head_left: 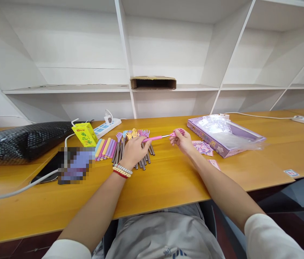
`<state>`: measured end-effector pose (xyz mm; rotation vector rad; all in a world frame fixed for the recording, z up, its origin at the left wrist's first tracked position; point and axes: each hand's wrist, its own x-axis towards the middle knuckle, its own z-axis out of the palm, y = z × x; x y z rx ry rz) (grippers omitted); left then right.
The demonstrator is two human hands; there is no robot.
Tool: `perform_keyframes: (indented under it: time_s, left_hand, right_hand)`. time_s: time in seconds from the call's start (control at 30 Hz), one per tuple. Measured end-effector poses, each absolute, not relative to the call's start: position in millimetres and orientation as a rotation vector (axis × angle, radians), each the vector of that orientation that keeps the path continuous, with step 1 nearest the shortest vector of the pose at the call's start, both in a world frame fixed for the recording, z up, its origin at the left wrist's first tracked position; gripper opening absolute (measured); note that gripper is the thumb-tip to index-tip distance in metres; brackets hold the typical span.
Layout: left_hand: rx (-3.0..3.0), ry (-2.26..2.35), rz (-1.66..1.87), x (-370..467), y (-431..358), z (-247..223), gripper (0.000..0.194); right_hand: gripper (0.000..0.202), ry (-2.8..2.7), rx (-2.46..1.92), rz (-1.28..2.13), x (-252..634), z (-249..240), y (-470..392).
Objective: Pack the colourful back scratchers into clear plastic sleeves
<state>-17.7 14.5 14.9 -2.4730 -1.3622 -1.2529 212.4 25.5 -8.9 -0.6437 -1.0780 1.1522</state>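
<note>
A pink back scratcher (155, 138) with a short metal rod is stretched level between my two hands above the table. My left hand (135, 149) is closed round its pink handle. My right hand (183, 142) pinches the pink claw-shaped head at the other end, partly covering it. Under and around my left hand lie several metal rods with coloured claw heads (133, 135), in purple, blue, yellow and pink. Left of them, several pastel handle tubes (105, 149) lie side by side. Small pink printed cards (202, 148) are heaped near my right forearm.
A purple open box (223, 151) with clear plastic stands at the right. Left are a yellow drink carton (84, 134), a power strip (107, 127), a phone (48, 168), a white cable and a black bubble-wrapped parcel (25, 140). White shelves rise behind, with a cardboard box (153, 78).
</note>
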Motion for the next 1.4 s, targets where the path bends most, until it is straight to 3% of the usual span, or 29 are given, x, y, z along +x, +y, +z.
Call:
perform_keyframes:
  time_s: [0.23,0.37,0.67,0.87,1.0,1.13,1.4]
  left_hand:
    - [-2.338,-1.081,-0.948,0.8,2.8,14.2,0.036]
    - [-2.365,-1.020,-0.861,5.7,4.1,12.3,0.032]
    - [-2.123,-1.262,-0.819,-56.0,27.5,37.2,0.030]
    - [-1.880,-1.497,-0.974,-134.9,53.1,29.2,0.026]
    - [-1.898,-1.519,-1.030,-148.6,55.4,29.1,0.022]
    - [-1.839,-1.587,-1.097,-151.8,56.4,30.8,0.022]
    - [-1.600,-1.621,-1.646,-148.2,53.9,32.7,0.049]
  right_hand:
    - [0.031,-1.099,-0.553,1.171,190.7,-6.1,15.1]
    - [0.031,-1.185,-0.569,1.150,177.8,-4.0,8.2]
    - [0.037,-0.914,-0.740,0.749,243.1,15.3,28.3]
    - [0.024,-0.324,-0.832,0.428,345.1,19.3,35.1]
    - [0.020,-0.308,-0.816,0.377,365.4,18.4,31.3]
    - [0.030,-0.438,-0.746,0.490,355.2,18.7,28.9]
    - [0.034,-0.534,-0.610,0.646,347.0,16.5,27.4]
